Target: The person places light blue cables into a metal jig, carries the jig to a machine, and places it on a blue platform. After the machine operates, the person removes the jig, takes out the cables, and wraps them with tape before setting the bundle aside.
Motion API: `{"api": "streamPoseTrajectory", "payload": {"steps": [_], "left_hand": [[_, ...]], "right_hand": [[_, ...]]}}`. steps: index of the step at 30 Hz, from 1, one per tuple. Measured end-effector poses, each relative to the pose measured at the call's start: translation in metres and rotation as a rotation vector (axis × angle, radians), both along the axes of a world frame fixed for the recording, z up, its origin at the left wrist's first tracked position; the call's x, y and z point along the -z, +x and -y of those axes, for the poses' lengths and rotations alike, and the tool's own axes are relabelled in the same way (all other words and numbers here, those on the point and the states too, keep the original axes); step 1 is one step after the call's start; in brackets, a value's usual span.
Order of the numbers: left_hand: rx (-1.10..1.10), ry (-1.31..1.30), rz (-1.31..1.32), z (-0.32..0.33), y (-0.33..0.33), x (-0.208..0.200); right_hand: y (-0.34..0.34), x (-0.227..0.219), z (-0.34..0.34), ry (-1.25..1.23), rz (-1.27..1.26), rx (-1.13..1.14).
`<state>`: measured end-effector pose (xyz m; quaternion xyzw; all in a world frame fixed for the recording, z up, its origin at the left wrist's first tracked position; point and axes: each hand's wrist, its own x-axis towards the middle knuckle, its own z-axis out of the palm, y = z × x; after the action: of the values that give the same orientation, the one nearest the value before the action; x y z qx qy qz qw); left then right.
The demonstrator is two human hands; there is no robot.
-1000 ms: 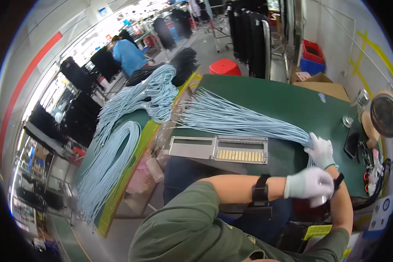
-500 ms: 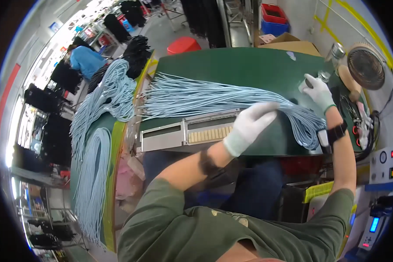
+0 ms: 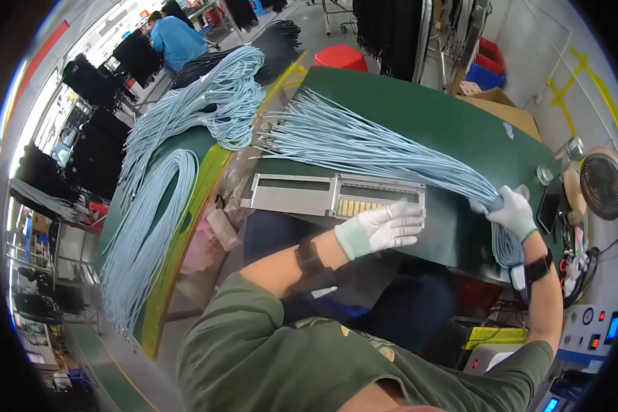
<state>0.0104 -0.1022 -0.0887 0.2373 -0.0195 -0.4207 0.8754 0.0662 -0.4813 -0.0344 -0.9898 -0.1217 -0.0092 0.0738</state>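
A long bundle of light blue cables [image 3: 391, 141] lies across the green table, its loose ends fanned out at the far left. My right hand [image 3: 513, 211], in a white glove, is closed round the bundle near its right end, where the cables bend toward the table's near edge. My left hand [image 3: 386, 230], gloved too, is open with its fingers stretched out. It is over the near right part of a metal frame fixture [image 3: 292, 199] and partly covers a row of small tan blocks [image 3: 353, 207] in it. Nothing shows in this hand.
More light blue cables [image 3: 161, 206] lie on a yellow-edged side table at left. Beyond my right hand are a glass jar [image 3: 544, 175], a round fan [image 3: 603, 182] and scattered tools. A red stool [image 3: 340, 58] stands behind the table. A person in blue [image 3: 177, 42] is far left.
My right hand has moved from beside the glass jar onto the cable bundle and closed round it. My left hand has dropped nearer the table's front edge. The whole view has shifted.
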Motion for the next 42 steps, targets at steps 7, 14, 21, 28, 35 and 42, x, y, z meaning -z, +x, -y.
{"api": "streamPoseTrajectory", "payload": {"steps": [7,14,21,28,35,42], "left_hand": [[-0.228,-0.345,-0.025,-0.019,0.058,-0.026],[-0.573,-0.506,0.547,-0.112,0.114,-0.06],[-0.656,-0.543,0.673,-0.192,-0.011,-0.175],[-0.865,-0.035,0.468,-0.323,-0.102,-0.186],[-1.219,0.275,0.394,-0.558,-0.034,-0.233],[-1.149,0.807,0.081,-0.563,0.022,-0.199]], "right_hand": [[-0.077,-0.162,-0.119,0.266,0.302,-0.019],[-0.159,-0.199,-0.144,0.263,0.495,-0.192],[-0.16,-0.193,-0.113,0.348,0.59,-0.064],[-0.11,-0.197,-0.244,0.377,0.009,-0.383],[0.007,-0.185,-0.477,0.441,0.344,-0.657],[0.126,-0.104,-0.657,0.021,0.99,-0.539]]}}
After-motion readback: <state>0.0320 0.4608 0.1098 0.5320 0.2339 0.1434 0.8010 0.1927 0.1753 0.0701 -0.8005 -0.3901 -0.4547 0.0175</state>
